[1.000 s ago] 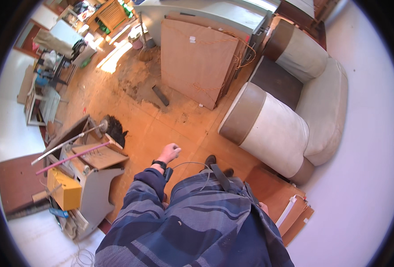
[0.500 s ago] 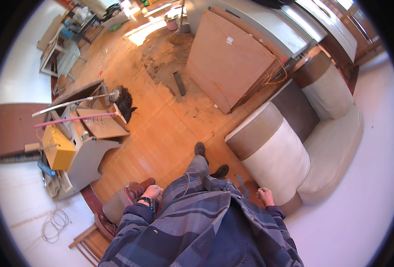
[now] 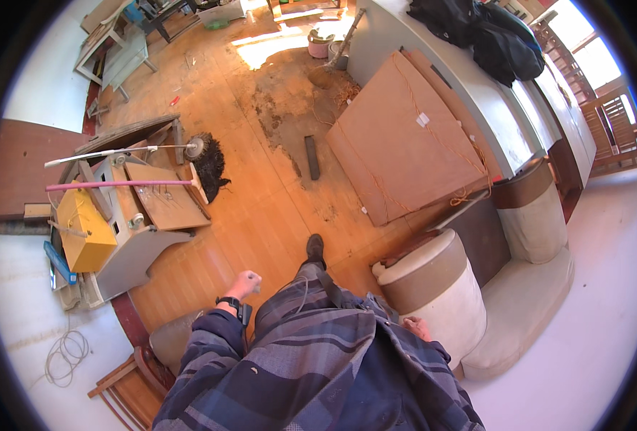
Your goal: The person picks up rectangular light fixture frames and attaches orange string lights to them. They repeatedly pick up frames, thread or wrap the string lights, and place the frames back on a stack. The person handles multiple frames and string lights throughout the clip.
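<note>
My left hand (image 3: 242, 285), with a dark watch (image 3: 228, 302) at its wrist, hangs beside my left thigh over the wooden floor. Its fingers are loosely curled and I see nothing in them. On the other side my right hand (image 3: 417, 328) hangs by my hip, fingers curled in and partly hidden. It is nearest to the cream and brown sofa (image 3: 444, 294), but I cannot tell whether they touch. One dark shoe (image 3: 315, 249) is out in front of me on the floor.
A large brown board (image 3: 412, 136) bound with rope leans against a grey cabinet (image 3: 376, 36) ahead right. To the left stand piled furniture, a yellow box (image 3: 85, 230), a pink pole (image 3: 121, 184) and a mop (image 3: 207, 169). A dark bar (image 3: 312, 158) lies ahead on the stained floor.
I have stepped forward; the sofa and the red-brown chair have slid back in view. My left hand has swung forward, my right hand back toward my hip.
</note>
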Demonstrator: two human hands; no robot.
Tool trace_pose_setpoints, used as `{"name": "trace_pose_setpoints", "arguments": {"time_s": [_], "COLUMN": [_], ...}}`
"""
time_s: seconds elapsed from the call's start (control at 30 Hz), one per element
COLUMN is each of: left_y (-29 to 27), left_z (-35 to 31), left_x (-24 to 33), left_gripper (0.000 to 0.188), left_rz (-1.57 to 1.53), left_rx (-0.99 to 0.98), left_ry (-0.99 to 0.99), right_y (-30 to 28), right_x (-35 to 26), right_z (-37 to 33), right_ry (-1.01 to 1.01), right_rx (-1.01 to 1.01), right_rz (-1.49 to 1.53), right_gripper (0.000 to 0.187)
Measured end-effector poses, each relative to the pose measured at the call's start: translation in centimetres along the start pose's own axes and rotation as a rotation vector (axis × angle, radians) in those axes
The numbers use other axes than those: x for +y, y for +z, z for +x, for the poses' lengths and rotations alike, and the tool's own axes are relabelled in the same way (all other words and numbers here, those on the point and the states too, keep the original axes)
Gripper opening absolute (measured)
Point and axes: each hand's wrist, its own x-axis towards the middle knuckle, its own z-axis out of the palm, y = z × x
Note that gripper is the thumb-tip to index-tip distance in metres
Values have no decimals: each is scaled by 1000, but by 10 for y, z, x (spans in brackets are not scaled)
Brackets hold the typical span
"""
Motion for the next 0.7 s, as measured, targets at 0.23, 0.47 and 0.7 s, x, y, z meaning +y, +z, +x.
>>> {"name": "trace_pose_setpoints", "arguments": {"time_s": [0.23, 0.47, 0.7], "left_y": [-99, -87, -50], "left_z": [64, 65, 27], "left_x": [80, 49, 22], "left_gripper": [21, 20, 20], "left_rz": [-35, -100, -68], "left_rx": [213, 178, 123], "left_ry": [150, 7, -235], "right_y": [28, 9, 3], "right_x": [-93, -170, -214], "right_z": [60, 105, 146], "right_ry": [-238, -48, 4], "right_rx": [-62, -110, -203], "right_rz": [-283, -103, -194], "right_gripper": [34, 34, 32]}}
